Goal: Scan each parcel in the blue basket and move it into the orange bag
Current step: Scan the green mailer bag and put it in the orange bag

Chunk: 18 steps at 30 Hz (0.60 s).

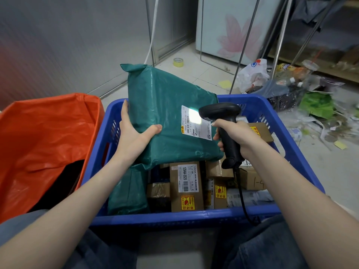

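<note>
The left hand (134, 131) grips the near left edge of a green parcel (167, 113), thumb on top and fingers curled round the side, holding it tilted above the blue basket (194, 218). The right hand (236, 133) is wrapped round the handle of a black scanner (225, 125), whose head points at the parcel's white label (195, 123) (a bright patch of light falls on it). Brown boxes (185, 186) lie in the basket below, and the orange bag (44, 136) stands open just beside its left wall.

Label (196, 123) on green parcel (167, 113) partly washed out by glare and covered by scanner (223, 121). Lower boxes (186, 185) half buried under that parcel. Orange bag (44, 136) cut off at left edge. Label print too small to read.
</note>
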### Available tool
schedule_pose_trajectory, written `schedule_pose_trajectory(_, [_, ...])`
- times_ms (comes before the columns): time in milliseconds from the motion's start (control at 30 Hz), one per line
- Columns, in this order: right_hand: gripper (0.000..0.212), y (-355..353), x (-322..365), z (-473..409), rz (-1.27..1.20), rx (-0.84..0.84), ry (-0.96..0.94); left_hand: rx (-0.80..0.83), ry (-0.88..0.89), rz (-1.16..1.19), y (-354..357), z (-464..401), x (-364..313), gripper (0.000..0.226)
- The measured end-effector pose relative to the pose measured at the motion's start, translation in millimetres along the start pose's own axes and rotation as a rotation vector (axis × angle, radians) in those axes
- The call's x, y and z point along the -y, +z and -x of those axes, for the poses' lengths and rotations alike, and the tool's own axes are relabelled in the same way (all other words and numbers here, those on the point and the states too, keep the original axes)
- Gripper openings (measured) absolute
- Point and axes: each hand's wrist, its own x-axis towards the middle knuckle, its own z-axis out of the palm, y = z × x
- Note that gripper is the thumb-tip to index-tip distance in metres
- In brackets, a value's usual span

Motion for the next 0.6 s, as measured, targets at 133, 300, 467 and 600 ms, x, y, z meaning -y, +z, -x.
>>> schedule_pose_trajectory(133, [0.022,2,0,0,0.027,-0.016,-0.018,-0.001,-0.006,0.005,0,1,-1,0.119])
schedule_pose_trajectory(300, [0.017,3,0,1,-0.025,-0.044,-0.034,0.004,-0.015,0.008,0,2,-5,0.12])
schedule_pose_trajectory(467, [0.013,1,1,8,-0.059,-0.043,-0.046,0.0,-0.014,0.011,-2,6,-9,0.121])
schedule_pose_trajectory(600, [0.012,-4,5,21,-0.063,-0.026,-0.066,-0.018,0.016,-0.003,-7,6,-13,0.12])
